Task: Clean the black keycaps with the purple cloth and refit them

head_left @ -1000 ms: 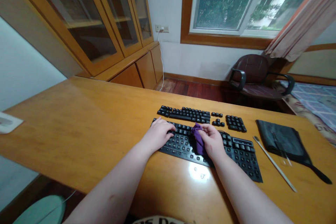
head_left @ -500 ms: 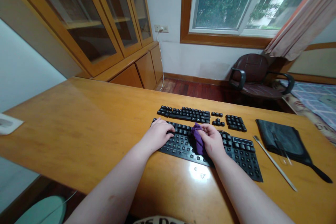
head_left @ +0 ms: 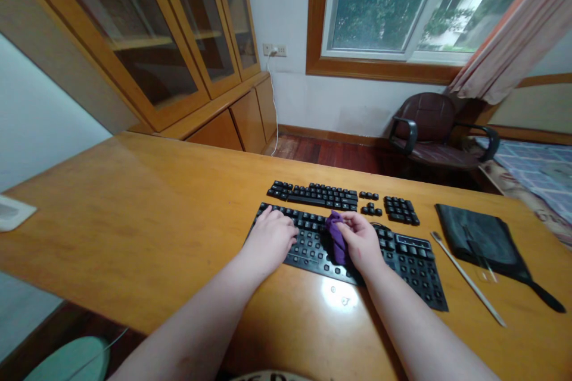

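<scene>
A black keyboard (head_left: 308, 248) lies across the desk in front of me, with most of its keycaps off and the bare switch posts showing. My left hand (head_left: 273, 237) rests on its left part, palm down, fingers stretched over the upper keys. Pinched in my right hand (head_left: 361, 243) is a crumpled purple cloth (head_left: 338, 238), held against the middle of the keyboard. Just behind the keyboard, the removed keycaps (head_left: 322, 195) are laid out in keyboard order, with the number-pad keycaps (head_left: 401, 209) as a separate block on the right.
On the right of the desk (head_left: 147, 208) lie a thin light brush (head_left: 469, 280) and a black pouch (head_left: 482, 238) with a small wire tool (head_left: 478, 256) on top. A white object (head_left: 15, 213) sits at the left edge. Beyond the desk stands an office chair (head_left: 429, 128).
My left hand has shifted slightly toward the right and nearer to me over the keyboard, uncovering its upper left corner. The right hand and purple cloth have hardly moved.
</scene>
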`<control>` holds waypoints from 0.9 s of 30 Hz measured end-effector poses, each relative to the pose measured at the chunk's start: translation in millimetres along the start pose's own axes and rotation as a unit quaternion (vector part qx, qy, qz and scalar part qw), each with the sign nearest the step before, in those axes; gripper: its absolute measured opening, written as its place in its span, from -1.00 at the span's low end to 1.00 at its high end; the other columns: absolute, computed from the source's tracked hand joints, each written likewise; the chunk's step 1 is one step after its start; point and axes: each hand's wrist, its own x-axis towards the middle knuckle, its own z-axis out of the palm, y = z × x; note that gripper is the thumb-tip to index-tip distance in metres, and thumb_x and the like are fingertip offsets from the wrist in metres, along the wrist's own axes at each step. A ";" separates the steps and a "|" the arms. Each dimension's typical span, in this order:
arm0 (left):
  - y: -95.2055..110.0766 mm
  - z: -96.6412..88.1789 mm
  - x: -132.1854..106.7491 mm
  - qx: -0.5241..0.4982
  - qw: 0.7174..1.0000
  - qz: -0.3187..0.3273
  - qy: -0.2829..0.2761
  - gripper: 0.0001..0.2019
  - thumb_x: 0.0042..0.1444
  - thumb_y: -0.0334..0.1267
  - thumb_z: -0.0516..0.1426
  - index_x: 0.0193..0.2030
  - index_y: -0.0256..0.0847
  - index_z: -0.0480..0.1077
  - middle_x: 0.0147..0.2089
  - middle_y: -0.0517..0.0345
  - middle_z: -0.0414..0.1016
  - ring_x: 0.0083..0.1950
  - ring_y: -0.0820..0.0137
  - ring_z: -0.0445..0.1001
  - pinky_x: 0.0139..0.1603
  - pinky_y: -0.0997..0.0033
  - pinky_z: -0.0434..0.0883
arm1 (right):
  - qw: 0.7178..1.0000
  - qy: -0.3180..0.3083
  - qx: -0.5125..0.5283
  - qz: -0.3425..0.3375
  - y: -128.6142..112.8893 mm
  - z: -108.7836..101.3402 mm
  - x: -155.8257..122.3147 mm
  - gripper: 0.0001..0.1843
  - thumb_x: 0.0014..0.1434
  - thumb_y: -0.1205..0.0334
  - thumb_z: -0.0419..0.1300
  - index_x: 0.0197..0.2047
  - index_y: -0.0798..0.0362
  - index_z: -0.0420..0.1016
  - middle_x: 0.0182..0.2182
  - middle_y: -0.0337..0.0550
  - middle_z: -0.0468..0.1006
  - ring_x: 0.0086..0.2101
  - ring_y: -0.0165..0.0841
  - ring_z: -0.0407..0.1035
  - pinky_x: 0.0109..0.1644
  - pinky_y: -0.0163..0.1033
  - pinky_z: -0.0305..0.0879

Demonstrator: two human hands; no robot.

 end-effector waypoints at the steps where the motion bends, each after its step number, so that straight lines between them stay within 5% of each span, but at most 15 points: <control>1: 2.2 0.0 -1.1 0.003 1.000 0.000 -0.003 -0.90 0.01 -0.33 0.18 -0.39 -0.08 0.53 -0.33 0.15 0.53 -0.18 0.26 0.37 0.14 -0.01 0.12 | 1.000 0.001 0.000 0.000 -0.4 0.3 -0.1 -0.72 -0.12 0.09 0.32 -0.37 0.07 0.45 -0.52 -0.22 0.52 -0.54 -0.42 0.36 -0.45 -0.32 0.28; 12: -6.0 9.5 3.4 -0.005 0.999 -0.041 0.018 -0.82 0.04 -0.34 0.15 -0.21 -0.11 0.52 -0.24 0.14 0.56 -0.17 0.27 0.40 0.01 0.23 0.28 | 1.000 0.000 -0.017 -0.008 1.8 -1.5 -0.1 -0.72 -0.10 0.07 0.31 -0.35 0.07 0.45 -0.54 -0.23 0.51 -0.56 -0.42 0.35 -0.47 -0.33 0.27; 27: -7.4 9.5 4.7 -0.004 0.999 -0.041 0.009 -0.85 0.08 -0.33 0.12 -0.25 -0.12 0.50 -0.25 0.13 0.53 -0.19 0.29 0.40 -0.07 0.26 0.31 | 1.000 0.000 -0.010 -0.003 -0.9 -0.6 0.1 -0.70 -0.12 0.07 0.32 -0.36 0.08 0.45 -0.52 -0.21 0.52 -0.54 -0.42 0.35 -0.45 -0.31 0.27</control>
